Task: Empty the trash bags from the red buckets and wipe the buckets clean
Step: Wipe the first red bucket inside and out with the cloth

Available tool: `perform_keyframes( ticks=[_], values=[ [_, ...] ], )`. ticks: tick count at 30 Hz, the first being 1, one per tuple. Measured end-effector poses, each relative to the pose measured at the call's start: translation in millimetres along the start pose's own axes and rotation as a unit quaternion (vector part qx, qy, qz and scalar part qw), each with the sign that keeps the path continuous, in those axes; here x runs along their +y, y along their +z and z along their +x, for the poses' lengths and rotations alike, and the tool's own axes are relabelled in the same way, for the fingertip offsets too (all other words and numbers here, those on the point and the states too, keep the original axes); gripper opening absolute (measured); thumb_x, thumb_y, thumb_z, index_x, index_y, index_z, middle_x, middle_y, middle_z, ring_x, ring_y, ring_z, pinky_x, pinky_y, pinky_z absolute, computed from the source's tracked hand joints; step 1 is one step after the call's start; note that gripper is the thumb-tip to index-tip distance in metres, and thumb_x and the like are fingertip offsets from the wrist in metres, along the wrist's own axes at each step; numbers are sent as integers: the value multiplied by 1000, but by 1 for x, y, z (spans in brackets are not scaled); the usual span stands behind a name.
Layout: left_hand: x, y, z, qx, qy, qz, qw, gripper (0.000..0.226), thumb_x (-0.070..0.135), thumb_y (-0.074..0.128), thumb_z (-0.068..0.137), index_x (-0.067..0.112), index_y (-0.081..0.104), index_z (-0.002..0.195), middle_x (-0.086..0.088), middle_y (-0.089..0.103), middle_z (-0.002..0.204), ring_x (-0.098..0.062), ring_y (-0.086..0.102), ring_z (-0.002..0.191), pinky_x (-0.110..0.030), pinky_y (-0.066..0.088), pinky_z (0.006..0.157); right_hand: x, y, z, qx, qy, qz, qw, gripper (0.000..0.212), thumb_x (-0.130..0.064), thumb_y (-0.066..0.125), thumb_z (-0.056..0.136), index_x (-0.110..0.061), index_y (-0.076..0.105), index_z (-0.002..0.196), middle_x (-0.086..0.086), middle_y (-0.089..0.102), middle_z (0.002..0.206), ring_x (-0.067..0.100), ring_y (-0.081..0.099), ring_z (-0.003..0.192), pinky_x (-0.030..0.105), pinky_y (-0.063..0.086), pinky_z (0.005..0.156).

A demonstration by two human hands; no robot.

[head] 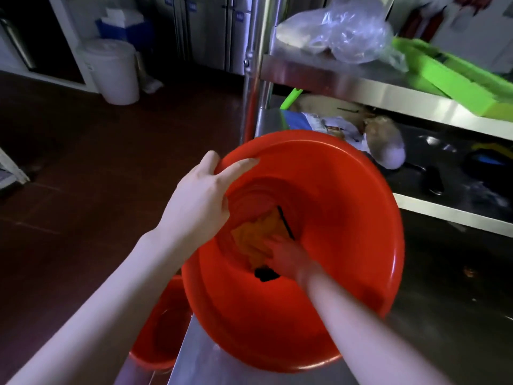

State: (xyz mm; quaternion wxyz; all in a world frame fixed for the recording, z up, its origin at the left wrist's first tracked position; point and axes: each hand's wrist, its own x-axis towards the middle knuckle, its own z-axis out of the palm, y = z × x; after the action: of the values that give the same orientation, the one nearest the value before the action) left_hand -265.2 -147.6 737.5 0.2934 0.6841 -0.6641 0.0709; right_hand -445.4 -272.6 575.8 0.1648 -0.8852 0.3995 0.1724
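**Red bucket wiped on steel table**

A round red plastic bucket [347, 190] rested on a stainless steel tabletop [200, 362] beside steel shelving [361, 84], above a dark brown floor [83, 162]. The left hand [200, 195] gripped its rim, fingers curled over. The right hand [288, 259] pressed a yellow cloth [255, 237] inside; blur hid its fingers. The blue cabinet labels [238, 15] were unreadable.

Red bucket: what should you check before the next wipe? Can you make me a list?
1. Left hand grips the rim of the red bucket: ok.
2. Right hand is on the yellow cloth inside the bucket: ok.
3. No trash bag lining the bucket: ok, the walls are bare.
4. Nothing loose inside: cannot tell; a black bit lies by the cloth.
5. Inside wiped clean: cannot tell; it is too dim and blurred.
6. Second bucket is out of the way, low beside the left arm: ok.
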Motion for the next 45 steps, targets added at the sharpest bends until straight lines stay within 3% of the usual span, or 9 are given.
perform_keyframes(
  ticks=[5, 8, 15, 23, 27, 32, 37, 41, 45],
  values=[
    [-12, -3, -4, -4, -32, 13, 999, 77, -9, 59, 77, 33, 48, 141, -7, 41, 98, -25, 47, 59, -42, 52, 54, 11, 25, 19, 45, 12, -64, 997, 58, -31, 46, 96, -33, 24, 150, 2, 14, 159, 31, 24, 142, 47, 31, 111],
    [-10, -2, -4, -3, -25, 19, 1000, 75, -7, 58, 79, 33, 48, 141, -6, 43, 107, -25, 51, 61, -40, 53, 54, 3, 40, 23, 107, -6, -88, 990, 57, -32, 50, 93, -30, 29, 146, 8, 24, 151, 36, 33, 131, 43, 36, 103],
    [-9, 4, 7, 0, -18, 27, 999, 75, -8, 56, 79, 34, 47, 141, -4, 43, 108, -23, 52, 66, -39, 52, 59, -32, 53, 50, 52, -114, -82, 989, 41, -14, 38, 98, -24, 44, 137, 7, 23, 151, 41, 18, 140, 60, 38, 98],
    [2, 7, 9, -2, -25, 47, 999, 80, -9, 56, 77, 37, 46, 142, -3, 42, 108, -21, 49, 64, -36, 51, 56, -42, 23, 91, 138, -121, -98, 978, 46, -32, 43, 97, -34, 36, 143, -5, 10, 161, 31, 6, 147, 71, -1, 109],
    [3, 5, 9, -11, -38, 52, 998, 80, -9, 56, 76, 38, 45, 141, -2, 40, 104, -23, 48, 60, -38, 51, 54, -27, -11, 105, 155, -74, -82, 982, 53, -37, 45, 95, -44, 27, 145, -9, 9, 161, 30, 2, 148, 66, 3, 112],
    [8, 6, 8, -9, -41, 61, 997, 79, -9, 56, 77, 37, 45, 141, -3, 40, 104, -22, 46, 58, -40, 51, 50, 20, -32, 89, 189, 43, -68, 979, 53, -33, 42, 98, -36, 24, 148, 3, 25, 157, 36, 32, 137, 46, 25, 111],
    [11, 9, 6, -2, -43, 61, 997, 79, -9, 55, 78, 37, 45, 141, -5, 40, 104, -25, 48, 60, -42, 52, 50, 46, -14, 53, 93, 116, -111, 983, 42, -21, 42, 98, -23, 35, 139, 14, 44, 140, 32, 46, 125, 39, 38, 100],
    [7, 9, 5, 10, -48, 54, 997, 78, -8, 55, 78, 37, 46, 141, -5, 40, 103, -25, 49, 61, -42, 52, 51, 40, 5, 36, 4, 66, -75, 995, 47, -31, 54, 90, -19, 43, 134, 14, 55, 133, 32, 53, 123, 39, 42, 103],
    [2, 8, 2, 9, -36, 57, 998, 76, -7, 55, 78, 36, 47, 140, -4, 40, 102, -24, 47, 60, -41, 51, 50, -2, 31, 37, -96, 10, 38, 995, 46, -35, 45, 94, -25, 46, 138, 13, 49, 143, 33, 49, 129, 39, 41, 106]
  ],
)
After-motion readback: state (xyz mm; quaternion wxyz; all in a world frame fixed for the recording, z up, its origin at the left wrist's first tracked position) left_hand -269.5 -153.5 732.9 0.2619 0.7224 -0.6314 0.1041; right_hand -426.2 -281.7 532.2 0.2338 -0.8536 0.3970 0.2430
